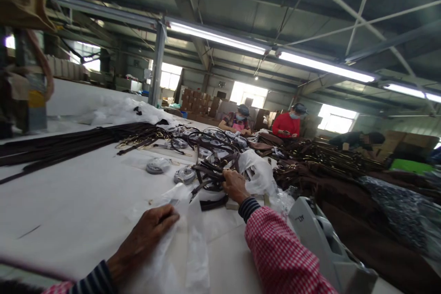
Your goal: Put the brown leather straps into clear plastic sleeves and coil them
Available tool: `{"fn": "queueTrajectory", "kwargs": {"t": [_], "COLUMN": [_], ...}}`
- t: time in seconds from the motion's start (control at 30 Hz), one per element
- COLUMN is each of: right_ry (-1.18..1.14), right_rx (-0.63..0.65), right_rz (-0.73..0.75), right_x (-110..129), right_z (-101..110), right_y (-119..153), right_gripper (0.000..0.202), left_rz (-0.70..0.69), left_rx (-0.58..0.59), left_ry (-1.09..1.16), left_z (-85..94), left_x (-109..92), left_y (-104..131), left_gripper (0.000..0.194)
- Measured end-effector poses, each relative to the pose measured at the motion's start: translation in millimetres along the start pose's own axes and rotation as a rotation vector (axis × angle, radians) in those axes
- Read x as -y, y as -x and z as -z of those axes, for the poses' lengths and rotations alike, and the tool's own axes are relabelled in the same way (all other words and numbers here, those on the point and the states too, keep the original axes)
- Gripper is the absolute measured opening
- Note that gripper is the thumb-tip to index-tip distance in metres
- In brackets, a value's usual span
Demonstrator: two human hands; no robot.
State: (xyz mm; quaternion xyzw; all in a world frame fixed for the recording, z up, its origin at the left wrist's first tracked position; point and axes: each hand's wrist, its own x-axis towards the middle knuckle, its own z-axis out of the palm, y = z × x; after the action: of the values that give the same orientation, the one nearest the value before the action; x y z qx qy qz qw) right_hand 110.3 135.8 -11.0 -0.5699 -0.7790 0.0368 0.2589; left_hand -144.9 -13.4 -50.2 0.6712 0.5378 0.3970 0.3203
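My left hand (148, 229), low in the view, is closed on the edge of a clear plastic bag (196, 248) lying on the white table (96, 197). Farther forward, my right hand (236, 186) has its fingers curled round a dark strap (215, 172) at a heap of dark straps with metal fittings. The fingertips are partly hidden by the straps. Left of that heap lie two coiled grey bundles: one grey coil (185, 175) close to the straps and another grey coil (156, 165) farther left. A crumpled white plastic bag (257, 170) rests just beyond my right hand.
Long dark straps (69, 144) stretch across the table's left side. A white plastic pile (127, 112) lies behind them. A grey machine (320, 234) stands right of my right arm, beside brown material (347, 206). Several people work at the far side; one wears a red top (285, 125).
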Motion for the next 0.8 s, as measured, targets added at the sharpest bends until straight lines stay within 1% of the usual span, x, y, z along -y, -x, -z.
{"fn": "queueTrajectory", "kwargs": {"t": [0.03,0.1,0.2,0.27,0.33,0.37,0.4,0.43,0.47,0.5,0.53,0.57,0.6,0.63,0.67,0.7,0.73,0.77,0.8], "right_ry": [0.019,0.026,-0.015,-0.048,-0.052,-0.035,0.005,0.057,0.099,0.127,0.136,0.128,0.097,0.035,-0.059,-0.186,-0.338,-0.505,-0.674], "right_rx": [0.01,0.036,0.081,0.1,0.126,0.151,0.181,0.218,0.246,0.273,0.29,0.286,0.261,0.213,0.133,0.021,-0.109,-0.222,-0.279], "right_rz": [0.011,0.056,0.18,0.268,0.381,0.453,0.557,0.652,0.717,0.77,0.807,0.831,0.843,0.834,0.792,0.708,0.579,0.42,0.256], "right_x": [0.6,4.0,19.5,36.7,56.5,66.5,76.2,85.2,93.5,100.6,106.5,110.8,113.3,114.0,112.8,110.1,106.5,102.6,99.3], "right_z": [3.9,19.7,55.8,79.0,94.8,99.2,101.3,101.8,101.3,100.4,99.7,99.2,98.9,98.3,96.9,94.1,89.5,83.1,75.2], "right_y": [-2.7,-10.4,-20.5,-17.1,0.0,13.4,29.3,46.5,64.1,81.1,96.8,110.6,122.3,132.2,140.5,147.9,155.1,162.4,170.3], "right_gripper": [0.021,0.016,0.013,0.014,0.013,0.011,0.01,0.009,0.008,0.006,0.006,0.006,0.007,0.006,0.005,0.006,0.007,0.009,0.013], "left_rz": [0.0,-0.019,-0.055,-0.102,-0.258,-0.364,-0.468,-0.55,-0.586,-0.573,-0.529,-0.473,-0.42,-0.378,-0.351,-0.337,-0.32,-0.294,-0.259], "left_rx": [-0.017,-0.066,-0.173,-0.285,-0.4,-0.438,-0.44,-0.394,-0.298,-0.165,-0.018,0.119,0.219,0.27,0.277,0.25,0.208,0.162,0.12], "left_ry": [0.022,0.046,0.026,-0.015,-0.077,-0.122,-0.175,-0.224,-0.261,-0.278,-0.272,-0.247,-0.215,-0.183,-0.158,-0.137,-0.115,-0.087,-0.056], "left_z": [0.9,1.9,3.7,7.0,12.5,15.7,18.7,21.3,23.3,24.8,25.8,26.6,27.6,28.9,30.4,32.2,33.8,34.7,34.7], "left_x": [-1.2,-1.8,0.6,0.2,-5.7,-11.3,-18.5,-26.9,-36.0,-45.3,-54.0,-61.9,-68.6,-74.1,-78.4,-81.8,-84.6,-86.9,-88.8], "left_y": [0.4,0.7,0.6,3.1,10.2,15.6,21.9,28.9,36.0,42.9,49.1,54.5,59.2,63.3,67.4,71.6,76.5,82.3,89.1], "left_gripper": [0.041,0.041,0.041,0.038,0.029,0.024,0.019,0.017,0.017,0.019,0.022,0.024,0.025,0.026,0.027,0.028,0.031,0.033,0.036]}}
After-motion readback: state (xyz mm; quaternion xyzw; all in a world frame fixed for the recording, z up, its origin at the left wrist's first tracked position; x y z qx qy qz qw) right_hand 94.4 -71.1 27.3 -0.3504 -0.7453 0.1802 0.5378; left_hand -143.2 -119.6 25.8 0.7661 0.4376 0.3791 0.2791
